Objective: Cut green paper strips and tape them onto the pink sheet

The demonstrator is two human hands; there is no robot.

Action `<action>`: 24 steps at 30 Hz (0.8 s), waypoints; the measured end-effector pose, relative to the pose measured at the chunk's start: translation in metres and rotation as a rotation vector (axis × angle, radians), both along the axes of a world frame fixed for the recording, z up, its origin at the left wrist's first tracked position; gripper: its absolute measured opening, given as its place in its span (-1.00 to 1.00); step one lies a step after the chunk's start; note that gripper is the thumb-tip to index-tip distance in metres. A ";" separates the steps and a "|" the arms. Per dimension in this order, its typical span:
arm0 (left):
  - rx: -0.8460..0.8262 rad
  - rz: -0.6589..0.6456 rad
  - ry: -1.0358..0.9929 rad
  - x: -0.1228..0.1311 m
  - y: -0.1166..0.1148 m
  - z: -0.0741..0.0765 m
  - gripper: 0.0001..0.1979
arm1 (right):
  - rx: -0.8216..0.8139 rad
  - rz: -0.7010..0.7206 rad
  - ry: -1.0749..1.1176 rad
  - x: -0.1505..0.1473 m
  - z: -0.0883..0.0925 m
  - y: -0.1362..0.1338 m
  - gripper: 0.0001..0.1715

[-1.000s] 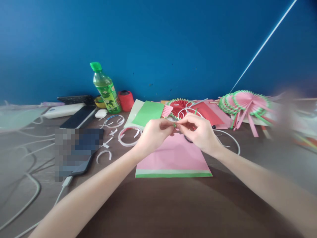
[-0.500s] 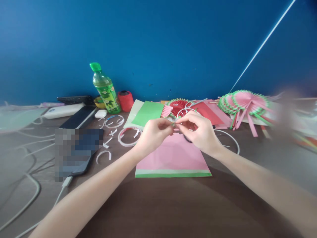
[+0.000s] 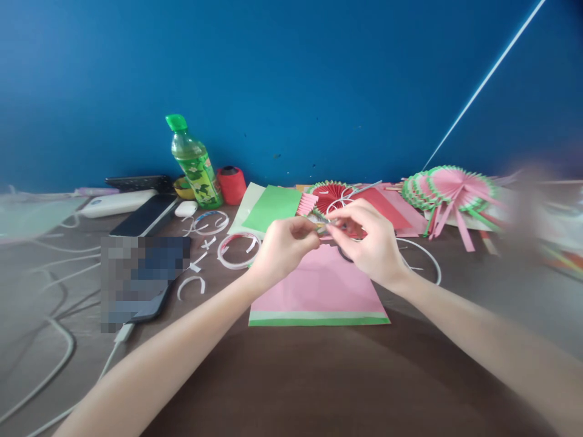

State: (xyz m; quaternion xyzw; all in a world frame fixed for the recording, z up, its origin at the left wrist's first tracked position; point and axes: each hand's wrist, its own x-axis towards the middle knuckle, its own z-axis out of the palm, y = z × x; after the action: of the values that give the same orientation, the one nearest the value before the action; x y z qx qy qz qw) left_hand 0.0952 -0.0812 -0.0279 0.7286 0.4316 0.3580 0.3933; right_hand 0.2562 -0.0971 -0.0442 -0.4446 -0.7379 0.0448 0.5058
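My left hand (image 3: 285,246) and my right hand (image 3: 371,243) meet above the far edge of a pink paper sheet (image 3: 319,288) that has white and green bands along its near side. Thumb and fingers of each hand are pinched at a small, thin, pale piece (image 3: 322,229) between them; its kind is too small to tell. Just behind the fingertips are pleated pink paper (image 3: 307,204) with a green zigzag edge and a red pleated paper fan (image 3: 328,197). Part of a dark curved object (image 3: 345,255) shows under my right hand, mostly hidden.
Tape rolls (image 3: 237,250) and tape scraps (image 3: 197,263) lie left of the sheet, beside a phone (image 3: 159,291) on a cable. A green bottle (image 3: 198,173) and red thread spool (image 3: 231,186) stand behind. Finished pink-green fans (image 3: 458,188) sit at right; green paper (image 3: 272,209) lies behind.
My right fingertips have drawn slightly right, away from the left ones, so more of the small piece shows between them. My left hand stays nearly still.
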 end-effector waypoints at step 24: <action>0.093 -0.211 0.213 -0.013 0.016 0.004 -0.85 | -0.662 0.272 0.119 0.008 0.016 0.003 -0.86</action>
State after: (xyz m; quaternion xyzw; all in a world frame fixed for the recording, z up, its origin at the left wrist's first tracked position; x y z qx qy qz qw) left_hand 0.0825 -0.0655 -0.0235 0.8212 0.3749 0.2551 0.3464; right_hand 0.2638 -0.0936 -0.0282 -0.4788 -0.7050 0.3740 0.3660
